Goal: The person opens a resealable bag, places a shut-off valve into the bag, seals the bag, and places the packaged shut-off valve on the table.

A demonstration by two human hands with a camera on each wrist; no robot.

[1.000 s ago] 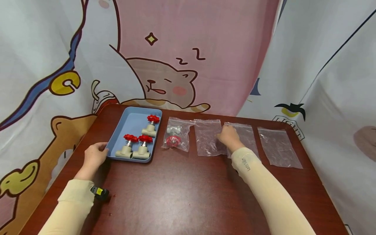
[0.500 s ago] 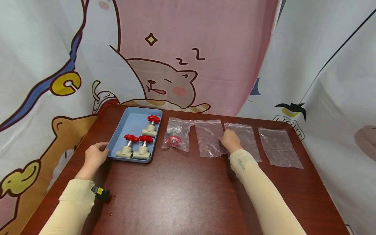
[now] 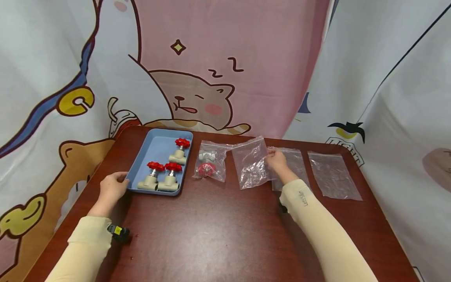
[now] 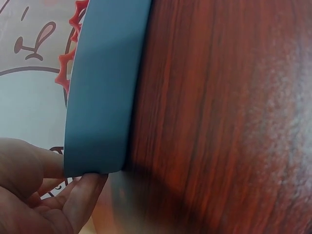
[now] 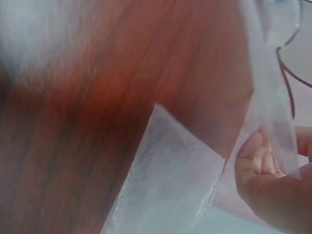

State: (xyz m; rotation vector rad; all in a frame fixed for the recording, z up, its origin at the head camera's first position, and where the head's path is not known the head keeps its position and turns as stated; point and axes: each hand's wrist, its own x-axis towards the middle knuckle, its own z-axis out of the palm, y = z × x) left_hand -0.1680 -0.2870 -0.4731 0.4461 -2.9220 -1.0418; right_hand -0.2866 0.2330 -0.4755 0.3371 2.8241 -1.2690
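My left hand (image 3: 112, 188) holds the near left corner of a blue tray (image 3: 135, 162); in the left wrist view, fingers (image 4: 83, 200) press against the tray wall (image 4: 100, 107). Inside the tray lie three stop valves (image 3: 168, 184) with beige bodies and red handwheels. My right hand (image 3: 276, 161) pinches the right edge of a clear zip bag (image 3: 249, 160), whose top rises off the table. That bag's film (image 5: 273, 92) overlaps the fingers in the right wrist view. Left of it lies another zip bag (image 3: 220, 166) with a red-wheeled valve inside.
Two flat clear bags, a nearer one (image 3: 296, 164) partly behind my right hand and a farther one (image 3: 334, 176), lie to the right on the brown table (image 3: 211, 231). A patterned curtain (image 3: 275, 70) hangs behind the table.
My right hand has taken the clear bag's right edge and raised its top side, which lay flat before. The left hand stays at the tray corner.
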